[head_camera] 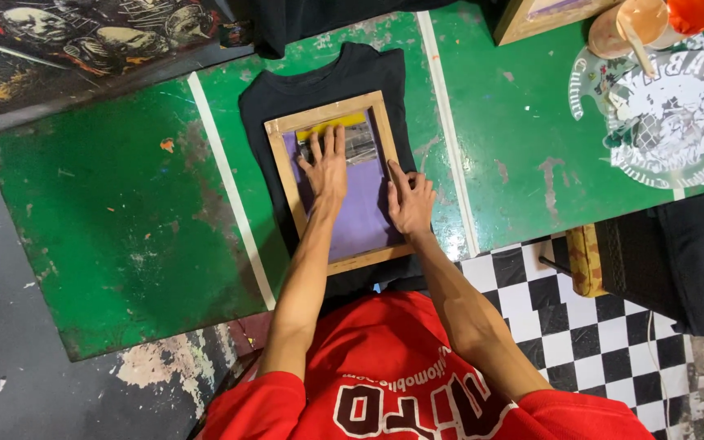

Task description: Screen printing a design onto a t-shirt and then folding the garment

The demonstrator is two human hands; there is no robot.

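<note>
At frame centre, a wooden-framed purple printing screen [362, 213] lies on a black T-shirt [327, 81] on the green tabletop [116, 204]. The left hand [325, 167] rests flat, fingers spread, on its mesh; the right hand [410, 201] presses open on its right rail.

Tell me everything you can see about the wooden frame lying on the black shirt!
The wooden frame is a pale rectangle holding a purple mesh. It lies flat on a black T-shirt spread over the green table. Inside it, the left hand presses a yellow-edged squeegee at the far end. The right hand rests on its right side.
</note>
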